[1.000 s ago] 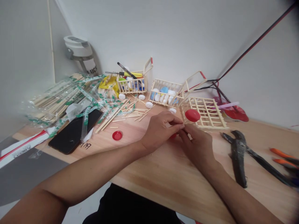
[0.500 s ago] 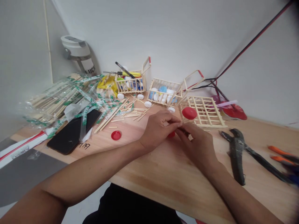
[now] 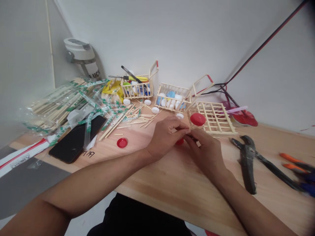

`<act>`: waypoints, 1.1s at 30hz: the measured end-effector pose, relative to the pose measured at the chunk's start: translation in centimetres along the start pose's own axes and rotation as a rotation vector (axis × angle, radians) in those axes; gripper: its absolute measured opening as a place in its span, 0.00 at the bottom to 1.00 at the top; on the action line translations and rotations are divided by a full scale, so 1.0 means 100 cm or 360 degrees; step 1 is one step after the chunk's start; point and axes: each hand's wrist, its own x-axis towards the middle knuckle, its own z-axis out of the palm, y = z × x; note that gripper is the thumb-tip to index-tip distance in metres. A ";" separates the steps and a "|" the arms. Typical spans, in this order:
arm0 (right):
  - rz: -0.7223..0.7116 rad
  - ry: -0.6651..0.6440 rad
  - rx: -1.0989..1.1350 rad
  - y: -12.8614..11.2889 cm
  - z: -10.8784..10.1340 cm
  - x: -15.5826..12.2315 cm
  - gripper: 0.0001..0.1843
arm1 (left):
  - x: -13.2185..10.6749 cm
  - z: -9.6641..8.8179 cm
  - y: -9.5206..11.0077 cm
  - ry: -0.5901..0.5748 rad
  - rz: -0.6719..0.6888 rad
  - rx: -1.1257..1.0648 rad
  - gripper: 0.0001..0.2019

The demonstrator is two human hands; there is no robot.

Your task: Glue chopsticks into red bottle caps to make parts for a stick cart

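Observation:
My left hand [image 3: 168,134] and my right hand [image 3: 208,149] meet fingertip to fingertip above the table. Both pinch a thin wooden stick [image 3: 193,127], mostly hidden by the fingers. A red bottle cap [image 3: 198,119] sits at the stick's upper end, beyond my right fingers. Part of a second red cap [image 3: 180,141] shows below the fingertips. Just behind the hands lies a flat lattice of sticks [image 3: 216,118]. Another red cap [image 3: 122,143] lies hollow side up to the left.
Two stick-built carts [image 3: 137,88] with white cap wheels stand along the wall, loaded with caps. Left are bagged sticks [image 3: 59,101], a phone [image 3: 76,141] and a tumbler [image 3: 82,57]. Black pliers [image 3: 248,164] and orange-handled pliers [image 3: 294,162] lie right. Cut sticks [image 3: 145,118] are scattered mid-table.
The view has shifted slightly, so things on the right appear a little further left. Both hands keep their pinch, with the red caps in nearly the same place.

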 end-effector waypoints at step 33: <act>-0.0039 -0.0039 -0.0003 -0.002 -0.002 0.001 0.06 | -0.002 0.001 -0.001 0.0002 0.0032 -0.0008 0.03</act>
